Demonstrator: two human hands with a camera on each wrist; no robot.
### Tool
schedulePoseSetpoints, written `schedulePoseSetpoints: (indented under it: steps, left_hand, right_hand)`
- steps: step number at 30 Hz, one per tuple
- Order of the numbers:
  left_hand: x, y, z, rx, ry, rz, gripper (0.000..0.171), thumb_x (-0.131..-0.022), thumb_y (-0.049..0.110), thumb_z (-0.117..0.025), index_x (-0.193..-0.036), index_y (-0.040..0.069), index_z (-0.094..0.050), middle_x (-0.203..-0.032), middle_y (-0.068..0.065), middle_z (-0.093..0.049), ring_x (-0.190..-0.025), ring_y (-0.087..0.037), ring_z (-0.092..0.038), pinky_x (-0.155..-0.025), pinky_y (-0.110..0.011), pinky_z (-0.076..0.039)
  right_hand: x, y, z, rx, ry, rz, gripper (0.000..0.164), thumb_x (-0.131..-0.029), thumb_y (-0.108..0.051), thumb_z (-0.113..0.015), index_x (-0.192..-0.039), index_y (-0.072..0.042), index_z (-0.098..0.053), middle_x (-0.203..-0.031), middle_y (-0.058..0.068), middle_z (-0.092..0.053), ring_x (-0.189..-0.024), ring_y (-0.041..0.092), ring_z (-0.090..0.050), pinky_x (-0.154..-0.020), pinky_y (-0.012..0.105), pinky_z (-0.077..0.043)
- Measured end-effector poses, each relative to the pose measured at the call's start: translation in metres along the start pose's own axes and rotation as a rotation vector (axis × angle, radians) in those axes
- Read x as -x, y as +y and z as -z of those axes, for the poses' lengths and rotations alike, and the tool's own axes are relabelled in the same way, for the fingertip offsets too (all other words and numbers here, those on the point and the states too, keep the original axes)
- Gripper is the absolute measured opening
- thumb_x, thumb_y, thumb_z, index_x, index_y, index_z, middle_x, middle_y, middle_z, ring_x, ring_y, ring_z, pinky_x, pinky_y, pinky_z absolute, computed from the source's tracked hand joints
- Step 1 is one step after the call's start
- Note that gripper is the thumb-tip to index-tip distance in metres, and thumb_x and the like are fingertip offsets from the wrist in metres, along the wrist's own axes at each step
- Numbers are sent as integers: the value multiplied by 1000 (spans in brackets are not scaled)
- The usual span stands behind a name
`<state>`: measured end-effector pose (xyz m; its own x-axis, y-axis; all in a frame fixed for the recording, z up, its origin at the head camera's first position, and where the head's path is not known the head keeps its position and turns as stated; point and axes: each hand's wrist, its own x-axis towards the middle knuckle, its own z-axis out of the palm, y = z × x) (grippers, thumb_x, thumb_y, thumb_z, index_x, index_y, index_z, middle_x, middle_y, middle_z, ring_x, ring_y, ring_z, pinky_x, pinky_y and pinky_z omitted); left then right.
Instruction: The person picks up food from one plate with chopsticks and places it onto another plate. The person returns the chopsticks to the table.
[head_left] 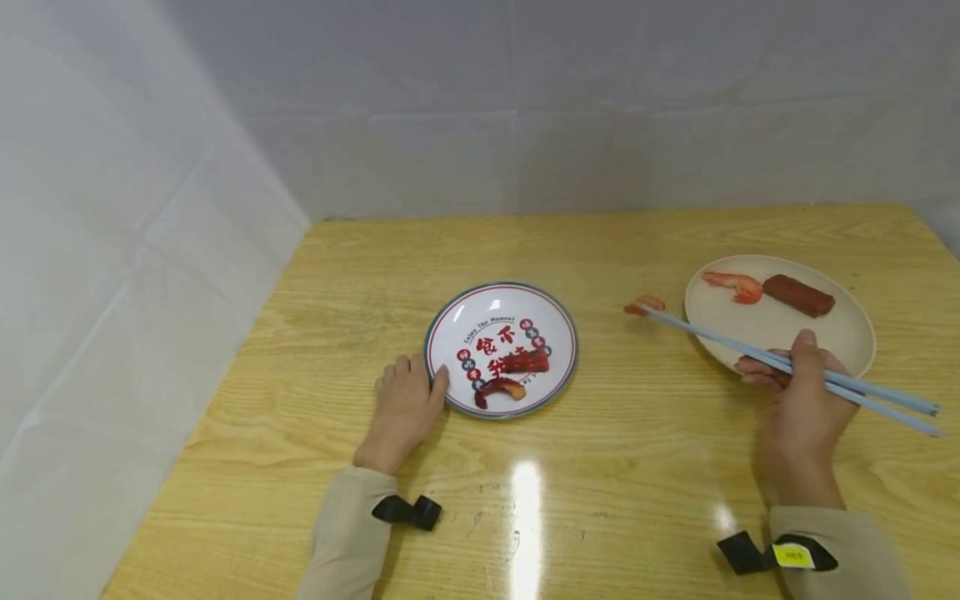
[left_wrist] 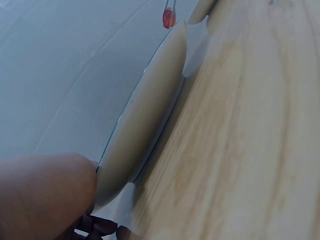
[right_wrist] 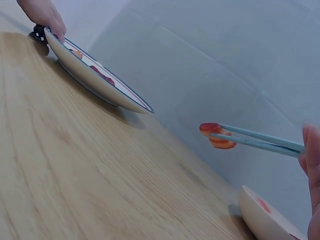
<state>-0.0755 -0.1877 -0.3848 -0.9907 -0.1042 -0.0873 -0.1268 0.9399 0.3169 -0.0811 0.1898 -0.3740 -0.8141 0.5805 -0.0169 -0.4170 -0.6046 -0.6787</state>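
My right hand (head_left: 806, 408) grips a pair of light-blue chopsticks (head_left: 757, 354). Their tips pinch a small orange-red food piece (right_wrist: 218, 136), held above the table between the two plates. My left hand (head_left: 405, 408) holds the left rim of a white plate (head_left: 450, 325) with a blue edge and red lettering, thumb on the rim. On that plate lie a dark red food piece (head_left: 527, 361) and a curved brown-orange piece (head_left: 498, 390). Beneath and beyond the right hand, a cream plate (head_left: 862, 350) carries a shrimp (head_left: 742, 287) and a reddish-brown block of food (head_left: 798, 295).
Both plates stand on a wood-grain table (head_left: 600, 483). Pale sheeting (head_left: 487, 108) hangs behind the table and along its left side. Black straps (head_left: 408, 511) circle both sleeves.
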Motion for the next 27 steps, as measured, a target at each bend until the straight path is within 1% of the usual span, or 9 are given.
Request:
schedulePoseSetpoints:
  steps: [3,8,11,13,15,18,20,24,27]
  left_hand:
    - [-1,0,0,-1,3,-1,48,-103,35,-35,-122,-7,-48,-109,-21,-48,-99,-35,-43,-88,-47,-34]
    - [-1,-1,0,1,2,-1,48,-103,35,-35,-122,-7,-48,-109,-22,-48,-100,-35,-43,-88,-47,-34]
    - [-1,-1,0,2,5,-1,48,-103,35,-35,-122,-7,-48,-109,-21,-48,-99,-35,-43,-88,-47,-34]
    - [-1,-1,0,5,10,-5,47,-103,35,-35,-119,-7,-49,-107,-21,-49,-98,-35,-44,-87,-47,-34]
    - [0,-1,1,7,16,-12,46,-103,35,-35,-116,-7,-50,-105,-21,-49,-97,-36,-44,-86,-47,-34]
    - [0,-1,1,13,24,-22,45,-103,34,-36,-112,-6,-51,-102,-21,-49,-95,-36,-44,-84,-47,-34]
    - [1,-1,1,15,26,-24,44,-103,34,-36,-111,-6,-51,-101,-20,-48,-94,-35,-44,-83,-47,-34]
    - [1,-1,2,16,26,-25,44,-103,34,-36,-111,-6,-51,-101,-20,-48,-94,-36,-44,-84,-47,-34]
    - [1,-1,2,12,26,-24,45,-102,34,-36,-112,-7,-51,-101,-20,-48,-94,-36,-44,-85,-48,-34]
  right_hand:
    - [-1,6,4,12,-33,9,32,-90,-12,-67,-76,14,-53,-63,23,-64,-48,29,-65,-43,29,-49]
    - [-15,23,25,43,-102,21,34,-90,-15,-68,-77,13,-52,-66,25,-64,-51,30,-66,-45,31,-50]
    - [-19,29,31,48,-144,25,36,-90,-15,-67,-76,13,-51,-67,27,-64,-52,31,-66,-46,32,-50]
    - [-15,28,26,69,-170,33,36,-91,-15,-66,-75,13,-50,-66,25,-65,-52,29,-66,-46,31,-51]
    - [-7,23,17,80,-177,33,37,-92,-16,-65,-74,13,-50,-64,24,-65,-51,27,-66,-46,29,-50]
    - [7,14,0,79,-158,20,36,-92,-14,-64,-72,12,-50,-61,21,-65,-48,25,-65,-44,27,-50]
    - [12,10,-7,64,-137,5,34,-93,-12,-63,-71,11,-50,-60,21,-64,-47,24,-64,-44,27,-49]
    - [16,9,-11,86,-114,-7,33,-94,-11,-61,-71,11,-51,-61,20,-65,-47,24,-65,-44,26,-49]
    - [16,11,-10,105,-125,-7,34,-94,-12,-62,-72,12,-51,-62,20,-65,-48,23,-65,-44,26,-49]
